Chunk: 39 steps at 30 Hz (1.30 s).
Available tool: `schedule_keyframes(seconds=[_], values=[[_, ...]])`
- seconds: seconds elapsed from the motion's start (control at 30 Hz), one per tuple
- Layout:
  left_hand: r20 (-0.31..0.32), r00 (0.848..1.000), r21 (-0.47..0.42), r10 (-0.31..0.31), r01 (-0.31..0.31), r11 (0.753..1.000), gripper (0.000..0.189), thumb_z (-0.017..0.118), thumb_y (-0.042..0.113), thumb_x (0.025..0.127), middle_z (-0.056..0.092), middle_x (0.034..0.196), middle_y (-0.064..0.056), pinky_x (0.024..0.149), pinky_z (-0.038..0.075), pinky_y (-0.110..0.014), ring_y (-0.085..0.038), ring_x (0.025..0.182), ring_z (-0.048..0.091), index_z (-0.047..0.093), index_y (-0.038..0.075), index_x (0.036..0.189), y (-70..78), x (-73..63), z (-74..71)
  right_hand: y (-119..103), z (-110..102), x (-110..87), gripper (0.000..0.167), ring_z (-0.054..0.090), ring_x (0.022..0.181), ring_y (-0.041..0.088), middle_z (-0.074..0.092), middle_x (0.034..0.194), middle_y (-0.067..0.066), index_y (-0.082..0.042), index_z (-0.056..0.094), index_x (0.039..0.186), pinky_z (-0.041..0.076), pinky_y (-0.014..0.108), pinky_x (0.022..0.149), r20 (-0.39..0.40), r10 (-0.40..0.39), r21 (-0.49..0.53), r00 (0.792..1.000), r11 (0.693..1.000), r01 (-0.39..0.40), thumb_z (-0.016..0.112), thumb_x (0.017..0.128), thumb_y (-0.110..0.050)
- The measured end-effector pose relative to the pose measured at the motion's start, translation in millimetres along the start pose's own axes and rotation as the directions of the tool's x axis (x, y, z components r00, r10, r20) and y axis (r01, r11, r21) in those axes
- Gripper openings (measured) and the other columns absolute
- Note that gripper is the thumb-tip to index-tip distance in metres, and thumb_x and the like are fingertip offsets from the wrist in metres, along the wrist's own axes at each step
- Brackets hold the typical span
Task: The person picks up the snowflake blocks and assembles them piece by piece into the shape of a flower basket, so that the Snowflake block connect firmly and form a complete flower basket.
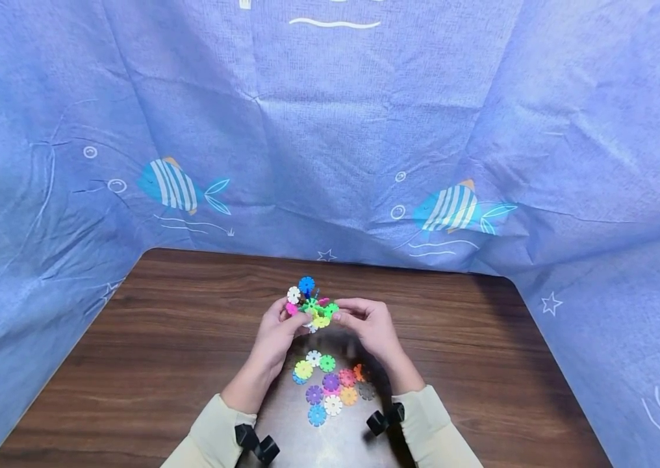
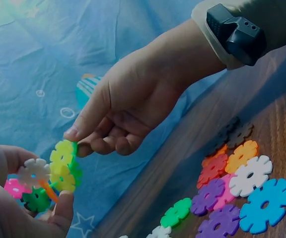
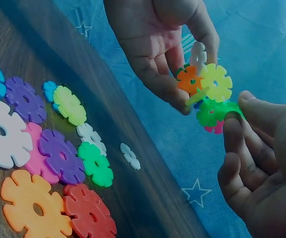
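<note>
Above the table, my left hand (image 1: 277,327) grips a joined cluster of notched snowflake discs (image 1: 310,304), its pieces blue, white, pink, green, yellow and orange. From the other side my right hand (image 1: 369,323) pinches a green snowflake disc (image 3: 212,114) on the cluster's edge between thumb and fingers. A yellow disc (image 3: 216,83) and an orange disc (image 3: 188,80) show beside the left fingers in the right wrist view. Seen from the left wrist, a white disc (image 2: 34,171) faces outward near the left thumb. The left fingers hide part of the cluster.
Loose snowflake discs lie on the brown wooden table (image 1: 190,364) below the hands, among them a purple disc (image 1: 314,394), a blue disc (image 1: 317,415) and a red disc (image 3: 89,212). A blue fish-print cloth (image 1: 318,162) hangs behind the table.
</note>
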<state>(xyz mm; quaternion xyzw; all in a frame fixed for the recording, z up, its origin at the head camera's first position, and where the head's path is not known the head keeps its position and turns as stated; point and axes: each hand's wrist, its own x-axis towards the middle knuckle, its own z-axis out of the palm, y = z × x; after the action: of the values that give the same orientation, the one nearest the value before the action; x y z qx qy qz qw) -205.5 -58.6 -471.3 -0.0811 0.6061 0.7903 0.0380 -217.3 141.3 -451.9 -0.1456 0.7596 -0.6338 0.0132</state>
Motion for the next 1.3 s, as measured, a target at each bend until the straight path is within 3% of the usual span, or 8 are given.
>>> schedule_keyframes(seconds=[0.17,0.33,0.43,0.67,0.77,0.97,1.13,1.3], values=[[0.033,0.999,-0.052,-0.030,0.032,0.998,0.029,0.066,0.005,0.093,0.064,0.085,0.002,0.083,0.060,-0.035,-0.013,0.082,0.063,0.056,-0.001,0.120,0.1,-0.9,0.6,-1.8,1.8,-0.1,0.025,0.070,0.071,0.015,0.074,0.097,0.028,0.010,0.072,0.113,0.055,0.025,0.060,-0.022,0.002,0.023,1.000,1.000,-0.002,0.075,0.091,-0.001],[0.075,0.995,-0.128,-0.065,0.075,0.989,0.040,0.064,0.001,0.094,0.067,0.088,-0.001,0.089,0.062,-0.043,-0.013,0.082,0.067,0.050,0.000,0.130,-4.4,-1.7,3.7,10.4,1.9,0.6,0.023,0.069,0.072,0.025,0.073,0.096,0.028,0.009,0.072,0.111,0.052,0.023,0.055,-0.005,-0.004,0.001,1.000,1.000,0.004,0.076,0.091,-0.001],[0.078,0.994,-0.131,-0.074,0.084,0.988,0.046,0.064,0.001,0.094,0.068,0.095,-0.003,0.087,0.062,-0.041,-0.014,0.082,0.068,0.046,-0.002,0.136,-7.0,-3.1,5.6,23.4,0.2,-0.5,0.022,0.068,0.073,0.032,0.073,0.095,0.026,0.008,0.072,0.111,0.053,0.024,0.056,0.014,-0.031,-0.049,0.999,0.998,0.031,0.075,0.091,-0.001],[0.040,0.997,-0.144,-0.064,0.069,0.987,0.054,0.063,-0.002,0.091,0.068,0.099,-0.006,0.087,0.063,-0.044,-0.015,0.080,0.069,0.041,-0.002,0.141,-4.2,-0.8,4.3,26.9,-18.3,-0.9,0.026,0.069,0.077,0.016,0.076,0.096,0.018,0.000,0.074,0.114,0.058,0.025,0.068,0.070,-0.094,-0.123,0.993,0.987,0.102,0.079,0.089,-0.006],[0.014,0.999,-0.152,-0.047,0.048,0.987,0.046,0.062,-0.004,0.091,0.067,0.095,-0.005,0.090,0.061,-0.048,-0.014,0.078,0.068,0.044,0.000,0.133,1.5,2.4,-1.0,24.9,-28.1,2.3,0.026,0.068,0.078,0.012,0.077,0.093,0.012,-0.005,0.076,0.112,0.058,0.026,0.069,0.106,-0.084,-0.186,0.991,0.977,0.103,0.082,0.087,-0.011],[-0.002,1.000,-0.134,-0.031,0.030,0.990,0.029,0.061,-0.003,0.093,0.063,0.091,-0.002,0.085,0.063,-0.041,-0.013,0.076,0.064,0.045,0.004,0.117,6.5,5.8,-6.7,31.6,-45.9,-1.4,0.027,0.067,0.081,0.012,0.075,0.090,-0.001,-0.007,0.077,0.109,0.058,0.027,0.073,0.241,-0.010,-0.379,0.970,0.919,0.103,0.084,0.086,-0.022],[0.003,0.999,-0.134,-0.040,0.040,0.990,0.038,0.060,-0.004,0.092,0.064,0.091,-0.002,0.082,0.063,-0.038,-0.013,0.076,0.065,0.045,0.002,0.126,5.1,3.4,-6.6,41.9,-53.8,-12.9,0.024,0.065,0.081,0.006,0.073,0.090,-0.007,-0.009,0.077,0.105,0.056,0.024,0.072,0.350,0.029,-0.496,0.936,0.854,0.159,0.083,0.087,-0.023],[0.012,0.999,-0.136,-0.042,0.043,0.990,0.043,0.060,-0.005,0.091,0.064,0.091,-0.002,0.084,0.063,-0.038,-0.013,0.077,0.064,0.046,0.003,0.131,5.9,1.3,-2.9,47.6,-61.4,-25.2,0.022,0.063,0.080,0.006,0.073,0.092,-0.006,-0.014,0.078,0.102,0.055,0.025,0.072,0.383,0.053,-0.571,0.922,0.798,0.191,0.086,0.084,-0.024]])
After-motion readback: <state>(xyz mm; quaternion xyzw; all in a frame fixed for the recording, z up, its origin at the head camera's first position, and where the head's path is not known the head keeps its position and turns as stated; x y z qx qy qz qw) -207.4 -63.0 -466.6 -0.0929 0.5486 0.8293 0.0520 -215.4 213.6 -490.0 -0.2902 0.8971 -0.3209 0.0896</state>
